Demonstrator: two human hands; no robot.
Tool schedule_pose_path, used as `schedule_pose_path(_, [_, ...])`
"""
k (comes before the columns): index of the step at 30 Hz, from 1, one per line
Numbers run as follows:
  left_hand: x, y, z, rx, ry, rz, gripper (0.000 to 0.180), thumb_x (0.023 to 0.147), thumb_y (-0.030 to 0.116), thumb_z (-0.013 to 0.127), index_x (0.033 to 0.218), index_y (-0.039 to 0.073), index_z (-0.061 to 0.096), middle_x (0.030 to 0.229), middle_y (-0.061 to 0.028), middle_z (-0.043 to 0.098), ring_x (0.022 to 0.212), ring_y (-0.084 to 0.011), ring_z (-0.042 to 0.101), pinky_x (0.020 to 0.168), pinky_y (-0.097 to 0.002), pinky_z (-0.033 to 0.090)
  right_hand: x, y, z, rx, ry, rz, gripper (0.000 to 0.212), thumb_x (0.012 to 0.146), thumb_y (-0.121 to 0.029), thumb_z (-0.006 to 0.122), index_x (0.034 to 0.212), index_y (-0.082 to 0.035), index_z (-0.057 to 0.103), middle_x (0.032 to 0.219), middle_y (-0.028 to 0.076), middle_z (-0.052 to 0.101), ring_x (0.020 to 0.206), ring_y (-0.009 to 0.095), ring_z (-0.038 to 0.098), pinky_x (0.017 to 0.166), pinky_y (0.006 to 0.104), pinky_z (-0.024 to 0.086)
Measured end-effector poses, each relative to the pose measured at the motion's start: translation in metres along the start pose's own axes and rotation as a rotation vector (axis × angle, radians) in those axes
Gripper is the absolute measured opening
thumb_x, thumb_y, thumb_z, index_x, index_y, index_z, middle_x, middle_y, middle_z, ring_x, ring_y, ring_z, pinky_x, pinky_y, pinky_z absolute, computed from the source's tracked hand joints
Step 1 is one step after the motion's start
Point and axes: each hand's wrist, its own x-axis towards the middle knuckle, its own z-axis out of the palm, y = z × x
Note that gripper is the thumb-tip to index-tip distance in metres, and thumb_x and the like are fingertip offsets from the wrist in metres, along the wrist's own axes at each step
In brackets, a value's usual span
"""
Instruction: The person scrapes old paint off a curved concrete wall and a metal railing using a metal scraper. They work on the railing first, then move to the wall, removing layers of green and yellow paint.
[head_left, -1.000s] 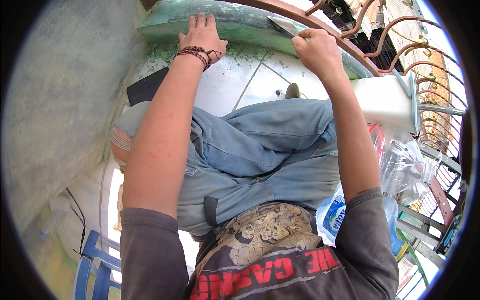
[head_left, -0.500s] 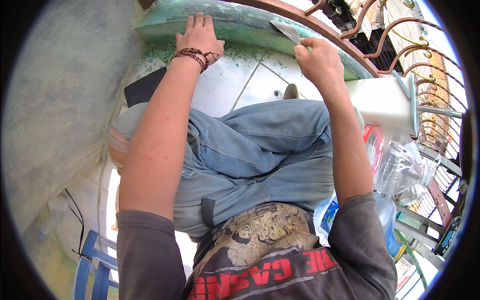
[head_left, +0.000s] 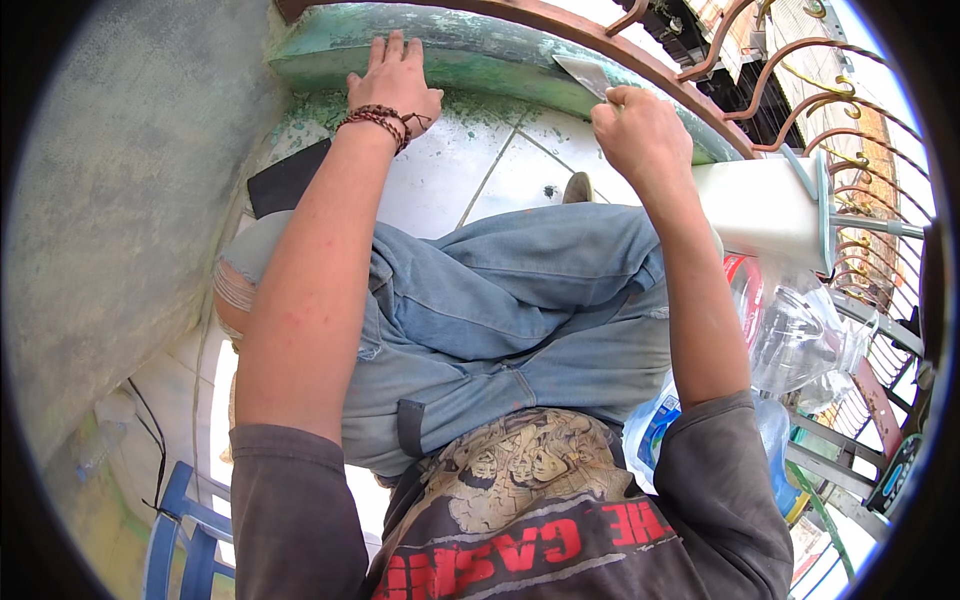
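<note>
My right hand (head_left: pixel 645 130) is closed round the handle of a scraper (head_left: pixel 584 75), whose flat metal blade points up and left. The blade lies against the top of a low curved ledge (head_left: pixel 440 42) with worn, peeling green paint. Further left, my left hand (head_left: pixel 395 88) is open, with fingers stretched over the ledge's front edge. A braided cord bracelet (head_left: pixel 378 118) circles that wrist. Green paint flakes (head_left: pixel 470 110) are scattered on the white tiles below the ledge. The scraper's handle is mostly hidden in my fist.
Along the ledge's outer side runs a brown metal railing (head_left: pixel 720 105). A white container (head_left: pixel 765 205) and clear plastic bottles (head_left: pixel 795 340) stand at my right. A grey-green wall (head_left: pixel 130 200) rises at left, near a dark flat piece (head_left: pixel 287 178) and a blue chair (head_left: pixel 175 520).
My right hand and the scraper have shifted slightly right and down along the ledge. The left hand stays on the ledge almost unmoved.
</note>
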Motion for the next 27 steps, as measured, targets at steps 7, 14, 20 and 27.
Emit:
schedule_pose_path(7, [0.003, -0.001, 0.001, 0.014, 0.017, -0.025, 0.071, 0.090, 0.036, 0.059, 0.151, 0.015, 0.029, 0.160, -0.0081, 0.020, 0.148, -0.0256, 0.018, 0.114, -0.0500, 0.033, -0.001, 0.004, -0.004, 0.070, -0.028, -0.015, 0.040, 0.083, -0.025, 0.052, 0.112, -0.005, 0.070, 0.099, 0.022, 0.070, 0.096, 0.037, 0.067, 0.089, 0.0447, 0.052])
schedule_pose_path(14, [0.003, -0.004, 0.002, 0.007, 0.014, 0.000, 0.071, 0.091, 0.036, 0.059, 0.152, 0.016, 0.028, 0.160, -0.0074, 0.019, 0.148, -0.0250, 0.017, 0.113, -0.0516, 0.032, 0.005, 0.010, 0.017, 0.090, 0.063, -0.048, 0.042, 0.083, -0.027, 0.053, 0.116, -0.006, 0.069, 0.101, 0.021, 0.070, 0.097, 0.037, 0.067, 0.091, 0.0439, 0.051])
schedule_pose_path(20, [0.004, 0.003, 0.000, 0.005, -0.012, -0.029, 0.072, 0.091, 0.035, 0.059, 0.152, 0.016, 0.026, 0.161, -0.0052, 0.018, 0.148, -0.0236, 0.016, 0.115, -0.0522, 0.029, 0.001, 0.007, 0.016, 0.124, 0.063, -0.027, 0.042, 0.083, -0.026, 0.052, 0.115, -0.006, 0.069, 0.100, 0.022, 0.070, 0.096, 0.036, 0.067, 0.089, 0.0432, 0.052])
schedule_pose_path(27, [0.008, 0.001, 0.005, -0.007, -0.004, -0.040, 0.070, 0.093, 0.034, 0.057, 0.153, 0.015, 0.025, 0.161, -0.0057, 0.016, 0.148, -0.0243, 0.016, 0.114, -0.0528, 0.030, -0.010, -0.020, -0.015, 0.101, -0.045, 0.005, 0.038, 0.081, -0.024, 0.054, 0.109, -0.006, 0.071, 0.095, 0.021, 0.071, 0.093, 0.035, 0.068, 0.087, 0.0425, 0.053])
